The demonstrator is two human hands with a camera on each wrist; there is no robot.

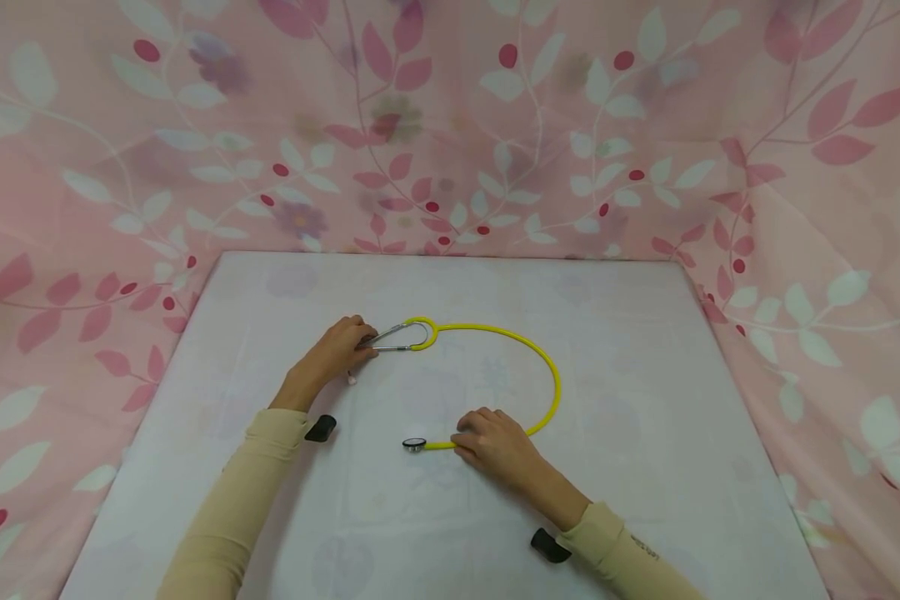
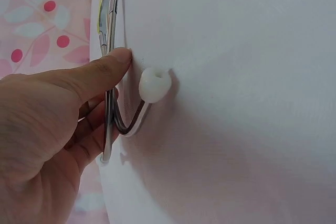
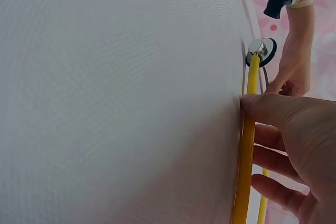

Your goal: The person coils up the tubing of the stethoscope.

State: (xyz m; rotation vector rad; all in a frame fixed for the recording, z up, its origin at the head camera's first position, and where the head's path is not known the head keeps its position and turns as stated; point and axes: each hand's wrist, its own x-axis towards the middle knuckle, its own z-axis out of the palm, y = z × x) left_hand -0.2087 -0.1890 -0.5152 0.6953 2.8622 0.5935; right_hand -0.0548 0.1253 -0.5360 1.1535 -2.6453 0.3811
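While the left hand (image 1: 336,346) pinches the ear tubes (image 1: 394,347) of the stethoscope (image 1: 525,340), which extend rightward from it, the right hand (image 1: 498,448) pinches the yellow tubing (image 1: 557,383), the chest piece (image 1: 414,445) just to its left.

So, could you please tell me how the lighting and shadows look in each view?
Head: dim, fairly even light, with a faint shadow beside the left sleeve; left wrist: a broad, soft-edged shadow on the table near the left hand; right wrist: a soft shadow beside the tube.
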